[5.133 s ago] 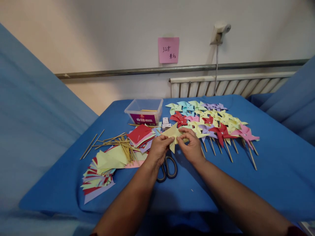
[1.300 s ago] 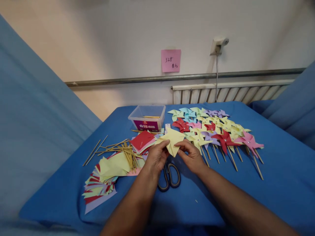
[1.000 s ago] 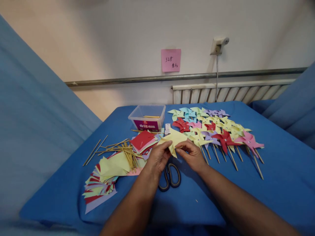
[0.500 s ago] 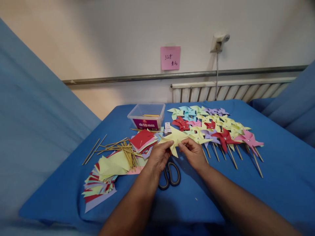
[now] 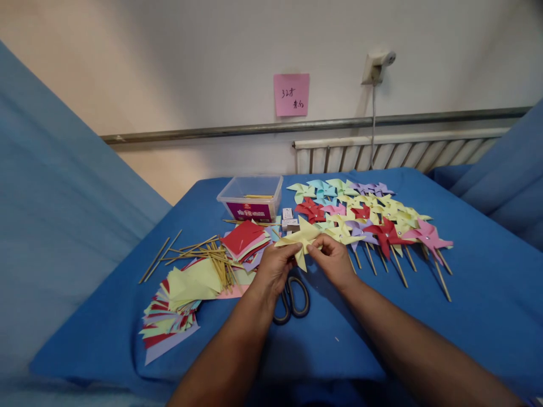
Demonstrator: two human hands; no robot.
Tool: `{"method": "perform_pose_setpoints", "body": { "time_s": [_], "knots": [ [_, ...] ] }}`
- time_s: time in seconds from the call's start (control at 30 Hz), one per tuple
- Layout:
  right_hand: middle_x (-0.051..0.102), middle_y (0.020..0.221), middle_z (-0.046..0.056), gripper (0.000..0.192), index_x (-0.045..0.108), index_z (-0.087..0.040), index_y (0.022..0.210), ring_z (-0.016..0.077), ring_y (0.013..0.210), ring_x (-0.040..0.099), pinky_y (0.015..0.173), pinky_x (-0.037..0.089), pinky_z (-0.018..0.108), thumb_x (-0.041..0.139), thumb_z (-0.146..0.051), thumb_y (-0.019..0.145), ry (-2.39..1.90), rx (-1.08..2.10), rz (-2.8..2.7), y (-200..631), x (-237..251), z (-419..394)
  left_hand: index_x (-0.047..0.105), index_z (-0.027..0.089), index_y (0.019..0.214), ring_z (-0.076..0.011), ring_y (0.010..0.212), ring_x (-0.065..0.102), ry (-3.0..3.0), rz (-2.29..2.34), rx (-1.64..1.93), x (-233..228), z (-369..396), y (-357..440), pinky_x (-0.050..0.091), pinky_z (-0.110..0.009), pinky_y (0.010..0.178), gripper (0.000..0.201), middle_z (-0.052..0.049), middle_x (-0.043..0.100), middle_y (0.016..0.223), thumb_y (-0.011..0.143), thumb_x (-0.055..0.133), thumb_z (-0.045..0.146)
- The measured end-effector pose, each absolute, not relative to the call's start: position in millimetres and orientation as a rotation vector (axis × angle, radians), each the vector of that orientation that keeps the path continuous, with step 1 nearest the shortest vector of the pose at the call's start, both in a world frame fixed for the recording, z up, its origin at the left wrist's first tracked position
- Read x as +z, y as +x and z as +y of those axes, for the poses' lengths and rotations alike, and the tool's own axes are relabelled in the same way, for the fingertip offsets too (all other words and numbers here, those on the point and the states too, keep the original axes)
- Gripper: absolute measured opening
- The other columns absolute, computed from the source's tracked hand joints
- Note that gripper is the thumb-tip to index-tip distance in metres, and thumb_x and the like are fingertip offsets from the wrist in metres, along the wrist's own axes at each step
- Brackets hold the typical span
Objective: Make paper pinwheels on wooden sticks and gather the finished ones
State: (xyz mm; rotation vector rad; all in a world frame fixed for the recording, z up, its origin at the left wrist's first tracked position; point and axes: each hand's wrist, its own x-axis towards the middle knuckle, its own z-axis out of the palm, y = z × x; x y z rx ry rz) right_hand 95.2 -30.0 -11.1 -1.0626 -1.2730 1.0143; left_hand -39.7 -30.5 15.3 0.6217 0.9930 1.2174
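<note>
A pale yellow paper pinwheel [image 5: 306, 234] is held up between my two hands over the middle of the table. My left hand [image 5: 276, 264] is closed on its left and lower side, thumb on the front near the centre. Pinched fingers of my right hand [image 5: 333, 257] grip its right side close to the middle. No stick shows on this pinwheel. Below my hands lie scissors with dark handles [image 5: 300, 298], their blades hidden behind my left hand. Just behind the pinwheel sit small white boxes [image 5: 288, 219].
Finished pinwheels on sticks [image 5: 387, 236] cover the table's right side. At left lie loose wooden sticks [image 5: 218, 263], fanned cut paper [image 5: 169, 322] and stacked red and coloured squares [image 5: 242, 237]. A clear plastic box [image 5: 250, 198] stands at the back, before a wall with a pipe [image 5: 237, 131].
The view has tilted slightly. My hands keep hold of the yellow pinwheel, with its blades turned a little and the right fingers drawn in closer to its centre.
</note>
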Motion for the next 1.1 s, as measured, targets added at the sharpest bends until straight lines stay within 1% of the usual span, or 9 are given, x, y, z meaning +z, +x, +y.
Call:
{"method": "perform_pose_setpoints", "body": {
  "time_s": [0.2,0.37,0.57,0.83,0.93,0.97,1.0,1.03,1.1],
  "knots": [
    [0.042,0.052,-0.007,0.026,0.054,-0.021,0.063,0.009,0.046,0.035,0.045,0.028,0.023,0.068,-0.04,0.073,-1.097,1.021,-1.281,94,-12,-29,0.074,0.01,0.093,-0.021,0.075,0.067,0.648,1.01,1.212,10,-28,-41,0.051,-0.031,0.07,0.039,-0.013,0.074,0.094,0.057,0.082,0.02],
    [0.044,0.052,-0.006,0.028,0.055,-0.021,0.063,0.0091,0.046,0.036,0.044,0.028,0.023,0.069,-0.043,0.072,-1.096,1.016,-1.277,93,-15,-27,0.074,0.01,0.093,-0.0221,0.076,0.068,0.64,1.02,1.202,10,-28,-41,0.051,-0.032,0.071,0.039,-0.013,0.074,0.094,0.056,0.083,0.02],
    [0.043,0.05,-0.007,0.027,0.054,-0.021,0.064,0.0088,0.044,0.035,0.043,0.025,0.023,0.068,-0.042,0.072,-1.107,1.019,-1.271,92,-17,-28,0.074,0.011,0.093,-0.0231,0.079,0.068,0.635,1.02,1.204,12,-28,-40,0.052,-0.032,0.072,0.037,-0.012,0.074,0.093,0.056,0.081,0.017],
    [0.045,0.052,-0.006,0.026,0.055,-0.02,0.065,0.0091,0.046,0.036,0.045,0.026,0.023,0.068,-0.041,0.073,-1.099,1.013,-1.278,93,-20,-27,0.073,0.012,0.093,-0.023,0.08,0.068,0.65,1.017,1.209,12,-28,-39,0.051,-0.032,0.073,0.037,-0.012,0.074,0.094,0.057,0.08,0.018],
    [0.044,0.05,-0.007,0.028,0.055,-0.02,0.064,0.0089,0.045,0.036,0.045,0.027,0.024,0.069,-0.043,0.073,-1.097,1.05,-1.267,92,-20,-28,0.073,0.011,0.092,-0.0229,0.078,0.068,0.649,1.018,1.224,15,-29,-38,0.051,-0.032,0.073,0.037,-0.012,0.074,0.091,0.055,0.08,0.018],
    [0.045,0.051,-0.007,0.027,0.057,-0.02,0.067,0.009,0.045,0.037,0.045,0.028,0.024,0.07,-0.043,0.073,-1.093,1.067,-1.256,92,-20,-28,0.073,0.01,0.09,-0.0222,0.075,0.068,0.653,1.033,1.232,16,-29,-38,0.051,-0.031,0.072,0.037,-0.012,0.074,0.088,0.055,0.079,0.017],
    [0.049,0.054,-0.006,0.025,0.06,-0.02,0.073,0.0095,0.046,0.04,0.046,0.03,0.024,0.07,-0.043,0.073,-1.083,1.078,-1.23,92,-19,-27,0.073,0.01,0.089,-0.0213,0.072,0.067,0.66,1.049,1.239,18,-29,-38,0.051,-0.031,0.071,0.036,-0.011,0.074,0.086,0.054,0.079,0.017],
    [0.055,0.062,-0.004,0.026,0.062,-0.02,0.083,0.0104,0.051,0.045,0.048,0.034,0.023,0.072,-0.042,0.073,-1.067,1.074,-1.189,93,-18,-26,0.073,0.009,0.087,-0.0203,0.069,0.066,0.673,1.065,1.241,19,-29,-38,0.051,-0.03,0.069,0.034,-0.01,0.074,0.083,0.054,0.078,0.017],
    [0.065,0.089,0.002,0.042,0.06,-0.022,0.105,0.0137,0.069,0.057,0.058,0.044,0.025,0.075,-0.041,0.07,-1.029,1.035,-1.074,97,-16,-23,0.072,0.009,0.081,-0.0188,0.064,0.065,0.714,1.096,1.22,22,-29,-40,0.05,-0.03,0.067,0.029,-0.009,0.073,0.077,0.054,0.076,0.017]
  ]
}}
